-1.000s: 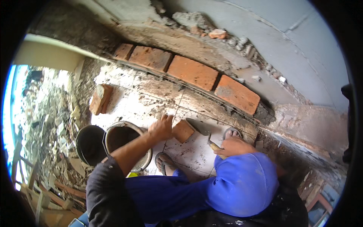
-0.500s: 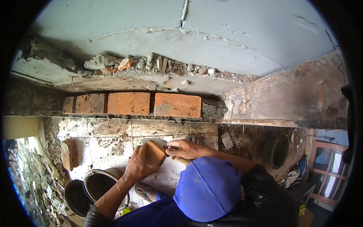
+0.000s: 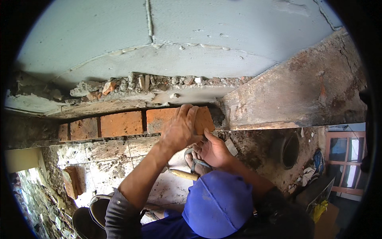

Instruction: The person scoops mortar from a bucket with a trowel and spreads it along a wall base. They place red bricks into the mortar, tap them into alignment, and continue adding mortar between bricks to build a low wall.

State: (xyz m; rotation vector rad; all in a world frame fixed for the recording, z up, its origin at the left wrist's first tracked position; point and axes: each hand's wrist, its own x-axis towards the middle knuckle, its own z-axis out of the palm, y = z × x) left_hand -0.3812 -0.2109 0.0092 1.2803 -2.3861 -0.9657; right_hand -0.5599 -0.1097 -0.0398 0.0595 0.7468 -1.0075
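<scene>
My left hand [image 3: 180,129] is closed over an orange brick [image 3: 204,118] at the right end of a row on the ledge. Its fingers lie over the top, and part of the brick is hidden under them. Close by on the right, my right hand [image 3: 215,150] has its thumb against the brick's lower edge. That hand also holds a tool that looks like a trowel, with a wooden handle [image 3: 183,174] and a bent metal neck; its blade is hidden. Left of my left hand sits another brick [image 3: 155,120], then a further orange brick [image 3: 121,124] in the same row.
Grey mortar [image 3: 217,115] lies at the row's right end, beside a sloping rough slab [image 3: 290,91]. Rubble [image 3: 133,83] lines the shelf above. Below are a dirty tiled floor [image 3: 111,153], a loose brick [image 3: 71,182], buckets [image 3: 97,211] and a round dark tub [image 3: 290,150].
Both hands have moved up from above the floor to the ledge. The brick held in my left hand is now at the row's right end, and the trowel's wooden handle shows more fully.
</scene>
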